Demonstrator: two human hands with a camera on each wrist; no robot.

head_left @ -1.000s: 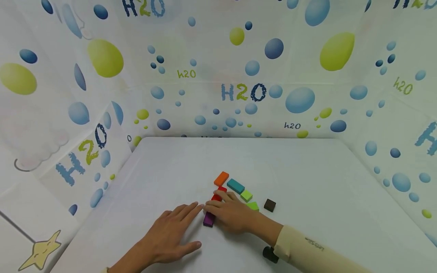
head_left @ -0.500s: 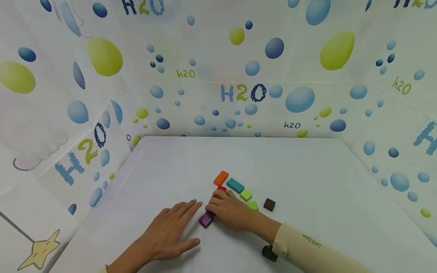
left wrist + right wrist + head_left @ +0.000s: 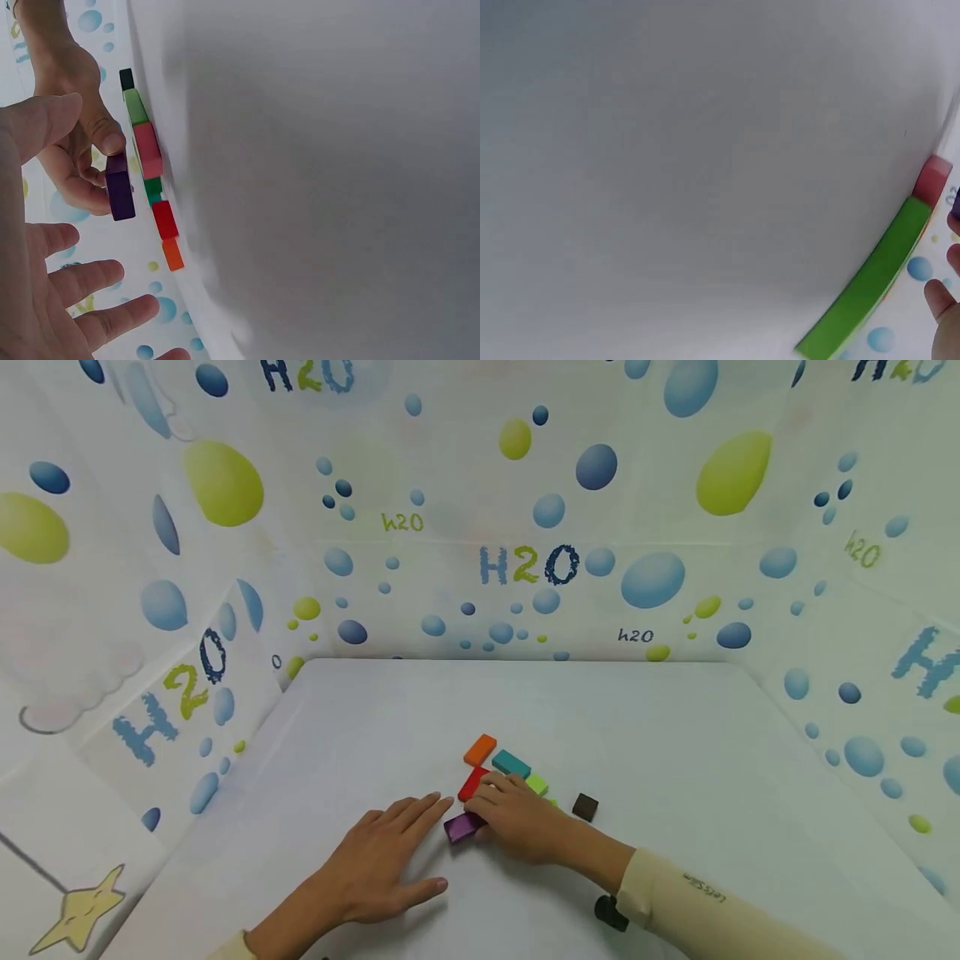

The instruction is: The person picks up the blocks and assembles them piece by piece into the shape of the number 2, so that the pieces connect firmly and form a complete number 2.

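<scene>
And here, nearest of all, a black object [image 3: 611, 912] sits at the right sleeve's cuff [image 3: 636, 887], around 4 o'clock from the purple block. At 8 o'clock the left hand [image 3: 375, 870] is wide, fingers stretched and thumb out, its fingertips just beside the blocks; it has edged a touch closer over the last half second.

Now the right hand [image 3: 521, 818], at 3 o'clock, narrow, pinching the purple block [image 3: 462, 828] between thumb and fingers! And what a swing: a second ago its free end pointed to about 6 o'clock, then 7, now past 8. The left wrist view has it apart from the row, a pink block [image 3: 148, 150] just behind.

Farther on, the dark brown block [image 3: 586, 807] stays put, out at 3. A lime block [image 3: 537, 784] peeks past the knuckles at 2. The red block [image 3: 472, 783], at 12, shows more of itself than before. Beyond, the teal block [image 3: 512, 763] lies at 1, the orange block [image 3: 480, 750] farthest at 12, all on the white surface [image 3: 360, 718].
</scene>
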